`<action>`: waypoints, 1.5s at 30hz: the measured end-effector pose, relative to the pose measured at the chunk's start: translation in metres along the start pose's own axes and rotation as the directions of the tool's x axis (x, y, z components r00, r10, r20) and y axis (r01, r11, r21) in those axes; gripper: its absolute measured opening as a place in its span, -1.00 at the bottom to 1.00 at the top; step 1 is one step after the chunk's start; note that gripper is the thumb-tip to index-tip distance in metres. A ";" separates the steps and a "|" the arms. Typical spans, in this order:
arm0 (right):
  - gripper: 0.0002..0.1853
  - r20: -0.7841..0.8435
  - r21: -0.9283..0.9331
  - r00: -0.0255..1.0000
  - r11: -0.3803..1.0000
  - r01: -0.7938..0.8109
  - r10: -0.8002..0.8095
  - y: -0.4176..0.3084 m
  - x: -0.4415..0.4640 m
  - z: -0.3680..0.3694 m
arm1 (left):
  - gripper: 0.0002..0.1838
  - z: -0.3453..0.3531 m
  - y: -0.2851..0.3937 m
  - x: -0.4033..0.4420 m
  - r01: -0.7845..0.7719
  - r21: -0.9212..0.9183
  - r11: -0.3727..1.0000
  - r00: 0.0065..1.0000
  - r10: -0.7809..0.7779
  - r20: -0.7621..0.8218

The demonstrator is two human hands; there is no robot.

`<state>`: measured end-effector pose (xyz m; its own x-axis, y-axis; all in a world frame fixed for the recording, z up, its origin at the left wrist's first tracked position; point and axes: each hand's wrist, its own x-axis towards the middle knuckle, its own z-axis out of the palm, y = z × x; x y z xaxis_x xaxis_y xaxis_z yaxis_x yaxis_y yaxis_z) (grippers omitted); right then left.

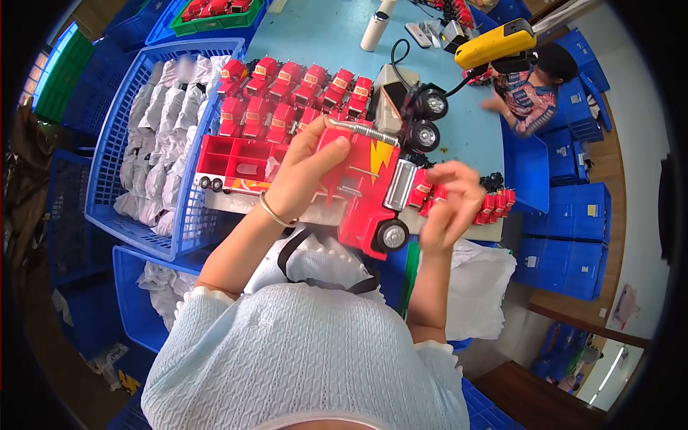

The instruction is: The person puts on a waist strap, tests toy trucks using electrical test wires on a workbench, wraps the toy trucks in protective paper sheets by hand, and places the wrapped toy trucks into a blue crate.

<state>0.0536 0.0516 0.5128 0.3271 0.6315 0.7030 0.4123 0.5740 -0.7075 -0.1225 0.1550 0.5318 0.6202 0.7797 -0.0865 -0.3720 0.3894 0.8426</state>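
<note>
My left hand (304, 166) is closed on a large red toy truck (358, 188), its thumb lying along the side. A yellow lightning bolt, a silver exhaust pipe, a silver tank and a black front wheel show on that side, and the nose tilts down toward my body. Black double wheels (424, 134) appear just beyond its far end; whether they join it is hard to see. Beside the tank, my right hand (453, 204) is raised with bent fingers apart and nothing visible in them. Behind the truck stand rows of small red toy trucks (284, 77).
A blue basket (168, 247) of wrapped pieces stands left, beside a red toy trailer (233, 156). A yellow-black tool (494, 44) hangs over the blue-green table (301, 36), which also bears a white bottle (374, 32). Another person (527, 97) sits at right, near stacked blue bins (562, 265).
</note>
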 end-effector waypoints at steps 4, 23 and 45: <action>-0.69 0.154 -0.441 0.972 0.868 0.228 -0.177 0.000 0.030 0.002 | -0.74 0.000 -0.001 -0.004 0.047 -0.172 0.984 0.998 -0.039 0.052; -0.85 -0.005 -0.361 1.000 0.932 0.023 -0.026 -0.006 -0.043 -0.006 | -0.13 -0.051 -0.097 0.031 0.694 0.267 0.669 0.317 -0.616 0.721; -0.36 -0.905 -0.407 0.423 -0.402 -0.821 0.051 -0.002 -0.400 -0.511 | -0.34 0.279 -0.492 -0.016 0.369 0.730 0.575 0.348 -0.814 0.465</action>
<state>0.3561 -0.4684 0.2703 0.9287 -0.1750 0.3270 -0.0883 -0.9607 -0.2633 0.2439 -0.1863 0.2668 0.8399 -0.2732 -0.4690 0.5194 0.1538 0.8406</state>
